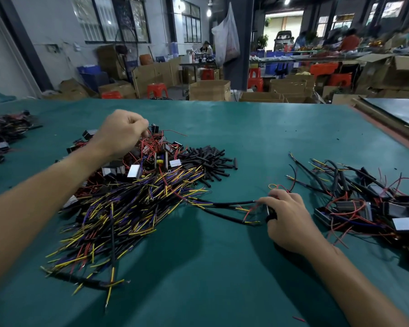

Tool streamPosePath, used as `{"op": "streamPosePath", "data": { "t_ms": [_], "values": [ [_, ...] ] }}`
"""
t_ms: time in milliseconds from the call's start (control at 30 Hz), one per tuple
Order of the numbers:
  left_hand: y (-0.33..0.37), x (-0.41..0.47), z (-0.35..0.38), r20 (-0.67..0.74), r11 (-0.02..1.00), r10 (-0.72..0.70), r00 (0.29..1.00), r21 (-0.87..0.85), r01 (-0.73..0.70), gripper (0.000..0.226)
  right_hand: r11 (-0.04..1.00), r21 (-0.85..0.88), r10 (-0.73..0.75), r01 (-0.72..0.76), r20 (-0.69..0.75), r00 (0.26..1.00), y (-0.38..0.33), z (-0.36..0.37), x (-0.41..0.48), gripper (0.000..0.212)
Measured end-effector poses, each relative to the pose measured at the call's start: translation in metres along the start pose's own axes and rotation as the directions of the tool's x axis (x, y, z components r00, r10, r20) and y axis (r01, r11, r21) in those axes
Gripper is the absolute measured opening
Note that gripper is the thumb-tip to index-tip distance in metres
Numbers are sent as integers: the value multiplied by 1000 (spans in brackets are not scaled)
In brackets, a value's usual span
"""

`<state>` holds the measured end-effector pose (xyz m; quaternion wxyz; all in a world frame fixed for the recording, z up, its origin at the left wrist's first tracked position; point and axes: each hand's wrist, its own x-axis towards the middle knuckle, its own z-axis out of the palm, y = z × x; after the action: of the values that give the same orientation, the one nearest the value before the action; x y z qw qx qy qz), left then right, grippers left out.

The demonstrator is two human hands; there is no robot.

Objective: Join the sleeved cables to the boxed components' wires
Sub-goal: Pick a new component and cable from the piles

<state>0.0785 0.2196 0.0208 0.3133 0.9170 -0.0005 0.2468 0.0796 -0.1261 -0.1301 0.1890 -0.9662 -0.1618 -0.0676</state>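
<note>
A big heap of black sleeved cables (128,208) with yellow, purple and red ends lies at centre left. Behind it sits a pile of small black boxed components (156,156) with thin red wires. My left hand (121,133) hovers over that pile, fingers curled, pinching red wires next to a small black box (154,128). My right hand (286,215) rests on the green table (257,133), gripping a boxed component with red wires; a sleeved cable (227,204) runs from it leftward toward the heap.
Short black tubing pieces (213,161) lie right of the component pile. A heap of joined cables and boxes (368,204) sits at right, another dark bundle (5,133) at far left. Cardboard boxes (209,90) and red stools stand beyond the table.
</note>
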Motion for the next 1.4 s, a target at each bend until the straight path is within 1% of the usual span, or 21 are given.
{"op": "streamPosePath", "data": {
  "t_ms": [67, 167, 233, 300, 333, 400, 467, 567, 633, 733, 800, 900, 933, 1000, 1067, 1133, 1200, 1267, 1300, 1400],
  "values": [
    [14, 1, -2, -129, 998, 67, 989, -14, -69, 40, 999, 0, 32, -32, -20, 999, 4, -3, 0, 54],
    [43, -3, -6, -255, 980, 154, 955, -80, -180, 37, 993, 12, 118, -117, -56, 991, 9, -8, 0, 47],
    [64, -8, -7, -316, 965, 197, 928, -104, -240, 37, 984, 21, 177, -176, -88, 980, 12, -11, 1, 45],
    [87, -13, -5, -329, 948, 206, 922, -168, -272, 38, 978, 9, 210, -210, -92, 973, 14, -14, 1, 50],
    [97, -17, -3, -305, 930, 189, 933, -250, -270, 37, 976, 12, 220, -220, -93, 971, 16, -15, 1, 52],
    [113, -24, 3, -208, 866, 149, 967, -444, -229, 37, 971, 33, 241, -239, -103, 965, 20, -19, 1, 55],
    [123, -33, 15, -82, 814, 108, 991, -565, -136, 37, 964, 54, 267, -262, -134, 954, 26, -24, 1, 56],
    [128, -43, 38, 100, 720, 22, 995, -692, 54, 35, 955, 111, 293, -275, -208, 933, 33, -28, 2, 56],
    [129, -51, 57, 239, 613, -48, 970, -759, 218, 33, 958, 124, 284, -260, -256, 924, 37, -28, 1, 54],
    [127, -70, 91, 429, 477, -108, 897, -769, 426, 29, 959, 174, 272, -225, -331, 904, 40, -28, 2, 48],
    [124, -83, 115, 511, 415, -143, 848, -746, 520, 28, 954, 217, 281, -209, -389, 877, 43, -30, 2, 41],
    [115, -101, 145, 568, 353, -237, 788, -705, 614, 25, 945, 264, 294, -193, -426, 856, 46, -30, 3, 38],
    [112, -106, 153, 576, 352, -264, 774, -689, 633, 23, 936, 298, 308, -189, -431, 848, 46, -30, 4, 37],
    [105, -113, 166, 574, 393, -297, 763, -656, 645, 17, 909, 373, 344, -183, -428, 836, 45, -32, 6, 36],
    [100, -117, 175, 557, 468, -290, 779, -627, 623, 17, 883, 434, 373, -178, -417, 829, 44, -33, 7, 36],
    [97, -118, 181, 536, 572, -267, 801, -580, 580, 22, 856, 487, 397, -174, -404, 824, 42, -33, 7, 35],
    [93, -120, 183, 537, 650, -237, 810, -532, 543, 26, 828, 536, 405, -163, -371, 836, 41, -32, 7, 34],
    [89, -121, 183, 568, 651, -205, 797, -529, 545, 29, 822, 549, 389, -151, -349, 852, 39, -30, 6, 36],
    [87, -120, 182, 586, 639, -194, 786, -532, 555, 31, 838, 525, 374, -146, -360, 855, 37, -28, 6, 37],
    [81, -118, 178, 630, 593, -186, 754, -540, 597, 36, 912, 395, 306, -114, -468, 829, 37, -27, 5, 41]
  ]
}}
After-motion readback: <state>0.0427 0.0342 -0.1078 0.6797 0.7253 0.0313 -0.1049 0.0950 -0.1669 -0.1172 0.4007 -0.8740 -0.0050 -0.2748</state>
